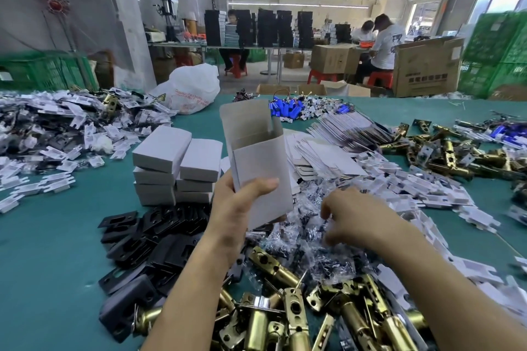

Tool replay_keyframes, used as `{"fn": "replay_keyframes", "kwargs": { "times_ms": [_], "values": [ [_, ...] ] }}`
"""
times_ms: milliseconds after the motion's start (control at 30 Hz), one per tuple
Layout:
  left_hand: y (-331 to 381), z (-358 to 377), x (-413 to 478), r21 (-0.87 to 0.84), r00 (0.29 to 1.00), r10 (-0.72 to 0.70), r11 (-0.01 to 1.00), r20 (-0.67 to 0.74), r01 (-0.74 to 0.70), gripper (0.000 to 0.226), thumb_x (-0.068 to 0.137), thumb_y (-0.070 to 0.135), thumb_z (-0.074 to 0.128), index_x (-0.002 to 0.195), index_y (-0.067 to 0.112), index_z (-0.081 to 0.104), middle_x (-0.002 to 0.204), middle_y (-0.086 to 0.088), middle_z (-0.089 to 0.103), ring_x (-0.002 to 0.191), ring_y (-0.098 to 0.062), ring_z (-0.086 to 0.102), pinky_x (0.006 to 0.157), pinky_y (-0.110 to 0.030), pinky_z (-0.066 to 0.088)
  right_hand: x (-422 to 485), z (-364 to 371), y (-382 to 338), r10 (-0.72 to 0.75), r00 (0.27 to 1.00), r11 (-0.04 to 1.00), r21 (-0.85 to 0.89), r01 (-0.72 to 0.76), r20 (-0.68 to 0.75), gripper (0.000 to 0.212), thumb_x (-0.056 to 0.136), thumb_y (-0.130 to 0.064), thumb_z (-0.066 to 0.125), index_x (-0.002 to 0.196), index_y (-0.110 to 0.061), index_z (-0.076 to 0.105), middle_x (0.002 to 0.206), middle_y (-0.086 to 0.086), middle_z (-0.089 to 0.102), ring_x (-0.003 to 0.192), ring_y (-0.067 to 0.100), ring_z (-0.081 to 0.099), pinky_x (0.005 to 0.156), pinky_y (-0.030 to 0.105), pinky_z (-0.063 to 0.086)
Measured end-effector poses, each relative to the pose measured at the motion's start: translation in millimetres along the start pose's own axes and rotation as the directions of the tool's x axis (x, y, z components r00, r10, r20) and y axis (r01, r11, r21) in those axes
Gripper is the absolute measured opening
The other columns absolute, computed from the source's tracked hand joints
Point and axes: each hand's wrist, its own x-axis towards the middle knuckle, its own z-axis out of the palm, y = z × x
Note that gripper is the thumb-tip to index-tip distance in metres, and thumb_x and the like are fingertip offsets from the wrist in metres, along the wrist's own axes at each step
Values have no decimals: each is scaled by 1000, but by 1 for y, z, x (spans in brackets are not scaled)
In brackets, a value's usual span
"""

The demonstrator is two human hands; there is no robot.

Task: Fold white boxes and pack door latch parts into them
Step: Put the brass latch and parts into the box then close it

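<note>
My left hand grips an upright white box by its lower part, its top flap standing open. My right hand reaches down with curled fingers into a heap of small clear plastic screw bags; whether it pinches one I cannot tell. Brass door latches lie piled in front of me. Black strike plates lie at the lower left. Closed white boxes are stacked just left of the held box. Flat unfolded box blanks lie fanned out to the right.
The green table carries white card inserts at the right, a mixed pile of bagged parts at the far left, more brass latches at the far right and blue parts at the back. People sit at benches behind.
</note>
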Motion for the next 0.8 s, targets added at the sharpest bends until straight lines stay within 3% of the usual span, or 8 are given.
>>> {"fn": "replay_keyframes", "kwargs": {
  "times_ms": [100,267,333,433,500,600,733,800],
  "values": [
    [1,1,-1,0,999,-35,999,31,35,37,50,41,84,86,34,78,92,-3,76,87,-24,72,72,-49,62,0,2,-3,-41,992,999,8,42,-119,16,82,-12,64,95,-20,69,97,2,68,89,22,66,73,35,56],
    [3,4,-3,-6,998,-58,998,23,58,26,61,32,86,85,35,79,91,-3,77,84,-23,74,64,-43,62,1,7,-4,-48,997,992,-119,40,-65,24,81,-6,62,103,-13,66,99,5,64,93,26,64,77,40,57],
    [4,4,-3,-8,997,-65,998,29,65,22,67,28,82,88,33,80,92,-5,76,83,-25,74,62,-46,62,2,13,-7,-63,994,985,-169,47,-91,15,83,2,55,91,-10,59,92,4,60,89,28,63,71,39,55],
    [5,6,-5,-23,995,-93,995,36,93,21,68,30,82,89,32,79,95,-9,76,84,-30,74,59,-49,61,2,17,-13,-107,986,974,-211,79,-126,25,83,8,50,69,-11,42,72,2,47,74,28,54,55,33,44],
    [5,6,-5,-31,994,-108,994,36,109,22,68,33,83,90,32,78,96,-9,76,86,-31,74,58,-47,61,1,9,-12,-109,971,987,-139,81,-211,18,87,3,54,79,-12,58,82,4,60,82,27,62,66,38,54],
    [5,4,-5,0,995,-101,995,22,101,32,58,42,88,88,36,78,95,-4,77,91,-29,74,63,-49,62,-2,-17,-4,-31,926,983,156,96,-377,8,94,-19,64,90,-24,70,99,1,67,85,20,66,78,42,58],
    [4,2,-4,34,990,-123,992,68,121,39,51,44,88,88,35,78,93,-1,77,87,-24,74,63,-48,61,-17,-61,4,6,766,819,443,365,-643,12,91,-19,68,85,-27,62,84,-12,64,72,-1,59,62,10,47],
    [5,2,-4,67,984,-136,989,112,129,37,51,43,87,86,38,78,89,3,76,82,-19,74,62,-45,61,-28,-78,0,-26,668,728,444,522,-743,11,89,-15,71,90,-24,65,82,-13,66,72,0,63,64,11,49]
  ]
}}
